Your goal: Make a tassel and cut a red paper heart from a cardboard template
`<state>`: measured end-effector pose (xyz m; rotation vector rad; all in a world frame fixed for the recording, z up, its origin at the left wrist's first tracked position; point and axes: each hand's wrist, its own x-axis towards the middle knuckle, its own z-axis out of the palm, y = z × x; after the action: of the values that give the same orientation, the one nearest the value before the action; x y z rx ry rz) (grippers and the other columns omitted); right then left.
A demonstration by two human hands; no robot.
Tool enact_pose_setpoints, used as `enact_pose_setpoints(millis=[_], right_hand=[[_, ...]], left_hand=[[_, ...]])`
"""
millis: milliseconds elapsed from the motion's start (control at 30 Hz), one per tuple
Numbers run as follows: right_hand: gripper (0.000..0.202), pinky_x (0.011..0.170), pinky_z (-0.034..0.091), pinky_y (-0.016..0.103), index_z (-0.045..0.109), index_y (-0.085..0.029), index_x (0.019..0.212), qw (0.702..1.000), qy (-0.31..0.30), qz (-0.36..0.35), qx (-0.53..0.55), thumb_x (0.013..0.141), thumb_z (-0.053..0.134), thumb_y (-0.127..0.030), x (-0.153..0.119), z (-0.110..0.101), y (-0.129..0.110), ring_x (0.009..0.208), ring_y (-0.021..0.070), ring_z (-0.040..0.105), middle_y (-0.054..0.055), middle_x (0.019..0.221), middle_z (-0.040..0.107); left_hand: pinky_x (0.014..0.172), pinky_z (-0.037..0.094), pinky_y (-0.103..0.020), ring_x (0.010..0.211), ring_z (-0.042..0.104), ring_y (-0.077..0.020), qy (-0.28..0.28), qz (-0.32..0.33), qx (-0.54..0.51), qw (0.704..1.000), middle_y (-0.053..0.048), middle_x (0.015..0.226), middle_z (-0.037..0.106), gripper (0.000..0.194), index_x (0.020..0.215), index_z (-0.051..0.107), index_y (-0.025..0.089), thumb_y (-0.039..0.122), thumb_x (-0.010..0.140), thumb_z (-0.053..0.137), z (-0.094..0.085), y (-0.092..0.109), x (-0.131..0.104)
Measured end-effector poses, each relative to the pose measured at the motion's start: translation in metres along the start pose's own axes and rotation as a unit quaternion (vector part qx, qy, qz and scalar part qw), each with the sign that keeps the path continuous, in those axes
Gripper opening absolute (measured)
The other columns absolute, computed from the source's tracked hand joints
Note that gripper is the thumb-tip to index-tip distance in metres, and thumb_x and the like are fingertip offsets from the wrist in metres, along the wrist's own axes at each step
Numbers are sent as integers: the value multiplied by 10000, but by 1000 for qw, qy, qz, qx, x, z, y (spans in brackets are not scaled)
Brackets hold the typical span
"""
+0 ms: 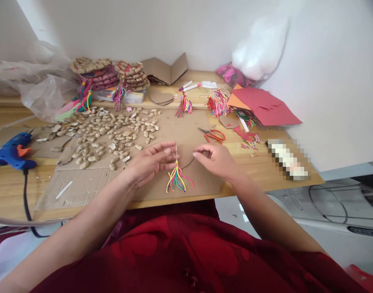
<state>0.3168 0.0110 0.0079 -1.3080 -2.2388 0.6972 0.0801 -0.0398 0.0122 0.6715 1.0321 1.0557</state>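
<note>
A colourful string tassel (177,176) hangs by its thin pale thread from my left hand (150,163), whose thumb and fingers are closed on it above the cardboard. Its yellow, pink, green and blue strands spread out downward. A thin dark cord (189,164) curves from beside the tassel's top to my right hand (216,158). The thumb and forefinger of that hand are pinched on the cord's other end. Just beyond my right hand lie orange-handled scissors (215,135). Whether the cord is joined to the tassel I cannot tell.
Loose peanuts (104,130) cover the cardboard (180,122) on the left. A blue glue gun (14,151) lies at the far left. More tassels (218,102), red sheets (266,103) and a cardboard heart (161,97) are behind. Stacked peanut pieces (131,75) stand at the back.
</note>
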Motion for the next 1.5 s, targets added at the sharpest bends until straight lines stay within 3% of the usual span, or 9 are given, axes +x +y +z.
enact_pose_setpoints(millis=[233, 333, 500, 667, 767, 933, 1100, 1400, 1500], right_hand=[[348, 752, 426, 319, 751, -191, 1066, 998, -49, -8, 35, 841, 735, -456, -12, 23, -38, 845, 201, 635, 71, 941, 729], [338, 735, 443, 303, 715, -186, 1081, 987, -66, 21, 147, 848, 730, -431, -14, 33, -47, 830, 185, 630, 56, 942, 720], [221, 638, 424, 245, 646, -180, 1040, 889, -150, 100, 422, 897, 658, -348, -24, 49, -59, 701, 124, 590, 12, 850, 693], [237, 496, 353, 213, 605, -177, 1019, 806, -260, 255, 466, 961, 559, -402, -43, 42, -70, 528, 103, 574, -2, 706, 676], [222, 494, 356, 208, 594, -184, 1006, 786, -313, 270, 460, 973, 551, -400, -52, 41, -71, 506, 101, 550, -2, 681, 692], [152, 526, 359, 202, 568, -201, 986, 751, -338, 302, 481, 988, 537, -349, -57, 45, -70, 503, 94, 552, -22, 682, 687], [129, 537, 354, 194, 597, -192, 970, 737, -330, 316, 498, 975, 554, -314, -60, 44, -66, 483, 84, 548, -19, 649, 677], [312, 514, 409, 191, 548, -209, 1147, 724, -300, 335, 523, 918, 642, -399, -64, 39, -62, 585, 116, 643, 17, 759, 731], [342, 506, 424, 199, 544, -210, 1179, 752, -305, 321, 488, 930, 615, -433, -62, 34, -61, 574, 119, 638, 17, 767, 720]], left_hand=[[705, 570, -266, 763, 694, -132, 0, 59, 105, 993, -66, 1053, 728, 525, 1168, 683, 167, 199, 678, 869, 2, -11, 8], [666, 560, -262, 725, 686, -139, -2, 88, 115, 989, -33, 918, 714, 517, 1160, 677, 159, 239, 683, 860, 6, -12, 4], [664, 559, -252, 736, 685, -141, 7, 143, 199, 969, -36, 969, 707, 502, 1199, 689, 191, 261, 721, 826, 11, -1, -12], [644, 549, -258, 712, 680, -152, 32, 172, 300, 938, -56, 1050, 731, 408, 1155, 732, 211, 255, 752, 772, 12, -2, -14], [762, 553, -288, 816, 698, -184, 38, 200, 339, 918, -50, 1053, 750, 363, 1139, 749, 237, 224, 777, 735, 7, -16, -7], [764, 541, -302, 770, 697, -193, 26, 224, 395, 891, -37, 1009, 767, 331, 1131, 755, 266, 221, 807, 704, 0, -31, 7], [797, 530, -310, 810, 698, -201, 5, 235, 420, 877, -44, 1063, 766, 318, 1124, 755, 253, 243, 812, 697, 0, -27, 15], [733, 511, -295, 750, 670, -196, 26, 223, 391, 893, -34, 895, 748, 370, 1124, 769, 252, 284, 756, 772, -8, -26, 38], [737, 515, -300, 736, 661, -190, 25, 219, 395, 892, -45, 882, 741, 353, 1101, 776, 233, 277, 751, 769, -8, -23, 46]])
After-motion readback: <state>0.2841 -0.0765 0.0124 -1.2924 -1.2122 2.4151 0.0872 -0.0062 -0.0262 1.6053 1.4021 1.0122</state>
